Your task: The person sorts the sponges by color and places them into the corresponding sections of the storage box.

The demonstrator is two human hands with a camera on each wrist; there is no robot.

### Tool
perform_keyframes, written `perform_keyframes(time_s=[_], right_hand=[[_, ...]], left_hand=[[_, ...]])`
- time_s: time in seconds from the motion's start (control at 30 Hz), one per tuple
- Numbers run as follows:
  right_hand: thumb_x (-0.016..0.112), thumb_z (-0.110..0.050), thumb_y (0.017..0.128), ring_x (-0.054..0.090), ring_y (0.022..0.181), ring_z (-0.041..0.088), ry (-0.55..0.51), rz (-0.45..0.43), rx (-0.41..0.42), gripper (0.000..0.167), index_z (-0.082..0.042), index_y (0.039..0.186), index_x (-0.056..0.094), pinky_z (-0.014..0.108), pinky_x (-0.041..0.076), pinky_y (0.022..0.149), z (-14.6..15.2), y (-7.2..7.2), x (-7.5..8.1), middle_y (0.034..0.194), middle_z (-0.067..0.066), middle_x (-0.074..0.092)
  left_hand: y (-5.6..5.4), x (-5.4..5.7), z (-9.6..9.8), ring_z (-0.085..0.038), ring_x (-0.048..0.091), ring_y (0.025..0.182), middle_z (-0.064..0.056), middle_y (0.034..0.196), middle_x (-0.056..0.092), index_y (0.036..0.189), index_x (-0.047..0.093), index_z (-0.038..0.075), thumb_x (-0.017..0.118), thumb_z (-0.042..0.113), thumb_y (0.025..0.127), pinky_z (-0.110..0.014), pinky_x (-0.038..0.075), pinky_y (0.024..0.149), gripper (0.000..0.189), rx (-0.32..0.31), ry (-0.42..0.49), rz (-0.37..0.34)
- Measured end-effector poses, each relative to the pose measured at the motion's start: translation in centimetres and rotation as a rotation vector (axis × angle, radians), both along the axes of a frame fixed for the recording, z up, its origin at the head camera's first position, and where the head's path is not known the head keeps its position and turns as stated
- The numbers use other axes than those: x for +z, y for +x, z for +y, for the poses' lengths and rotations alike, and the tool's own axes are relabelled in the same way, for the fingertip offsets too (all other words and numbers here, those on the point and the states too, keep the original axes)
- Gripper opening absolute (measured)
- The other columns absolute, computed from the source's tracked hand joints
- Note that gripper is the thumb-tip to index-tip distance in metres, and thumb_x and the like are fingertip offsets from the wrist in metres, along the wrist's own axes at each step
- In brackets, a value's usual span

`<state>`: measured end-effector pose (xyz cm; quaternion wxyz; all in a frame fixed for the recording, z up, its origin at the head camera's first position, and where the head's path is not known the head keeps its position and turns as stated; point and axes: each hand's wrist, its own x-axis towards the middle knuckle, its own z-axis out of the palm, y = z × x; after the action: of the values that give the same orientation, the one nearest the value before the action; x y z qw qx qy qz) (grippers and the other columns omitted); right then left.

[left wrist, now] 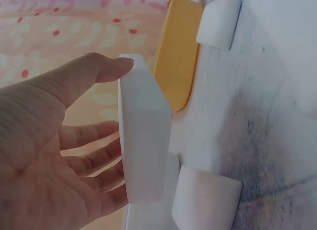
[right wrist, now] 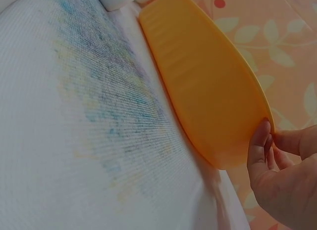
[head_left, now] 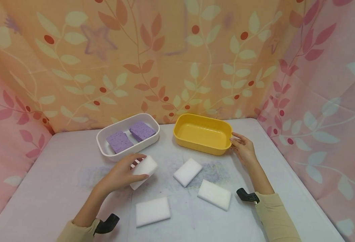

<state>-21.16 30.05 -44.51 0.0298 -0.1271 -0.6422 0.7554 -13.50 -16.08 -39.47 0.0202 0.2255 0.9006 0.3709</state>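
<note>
My left hand (head_left: 122, 173) grips a white sponge (head_left: 148, 166) between thumb and fingers, tilted above the table in front of the white tray. In the left wrist view the thumb presses one end of this sponge (left wrist: 144, 136), and the fingertips lie along its far side. My right hand (head_left: 244, 150) pinches the right end rim of a yellow tray (head_left: 200, 145), which has nothing in it. The right wrist view shows thumb and fingers on either side of that rim. Three more white sponges lie flat: one (head_left: 187, 172) before the yellow tray, another (head_left: 214, 195) nearer right, a third (head_left: 153, 211) near left.
At the back left stands a white tray (head_left: 142, 145) with two purple sponges (head_left: 119, 142) in it. Flowered cloth (head_left: 171, 60) hangs behind and along both sides of the table (head_left: 56, 174). Coloured smudges mark the white tabletop.
</note>
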Motion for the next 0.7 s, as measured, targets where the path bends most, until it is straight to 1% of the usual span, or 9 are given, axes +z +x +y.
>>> perform_keyframes(time_s=[0.2,0.43,0.7], right_hand=[[0.06,-0.003,0.106,0.062,0.074,0.005,0.018,0.0,-0.002,0.053,0.005,0.155,0.042,0.016,0.057,0.072,-0.1,-0.1,0.0,0.09,-0.008,0.065],[0.06,-0.003,0.106,0.061,0.075,0.005,0.007,0.0,0.013,0.055,0.005,0.157,0.04,0.016,0.056,0.072,0.0,-0.2,0.0,0.089,-0.01,0.064],[0.061,-0.004,0.106,0.062,0.074,0.005,0.017,0.007,0.004,0.053,0.006,0.154,0.042,0.016,0.057,0.073,0.0,0.1,0.1,0.089,-0.009,0.065]], left_hand=[[-1.0,0.4,1.2,-0.032,0.064,0.11,-0.018,0.13,0.067,0.136,0.062,-0.003,0.09,0.025,0.085,-0.05,0.057,0.094,0.065,0.01,-0.013,-0.041],[-2.2,0.6,2.3,-0.033,0.065,0.108,-0.02,0.129,0.067,0.137,0.062,-0.004,0.089,0.024,0.086,-0.049,0.057,0.093,0.064,0.006,-0.015,-0.013],[-3.5,1.1,3.7,-0.032,0.065,0.11,-0.018,0.131,0.067,0.138,0.062,-0.002,0.087,0.028,0.087,-0.05,0.057,0.095,0.065,0.01,-0.037,-0.027]])
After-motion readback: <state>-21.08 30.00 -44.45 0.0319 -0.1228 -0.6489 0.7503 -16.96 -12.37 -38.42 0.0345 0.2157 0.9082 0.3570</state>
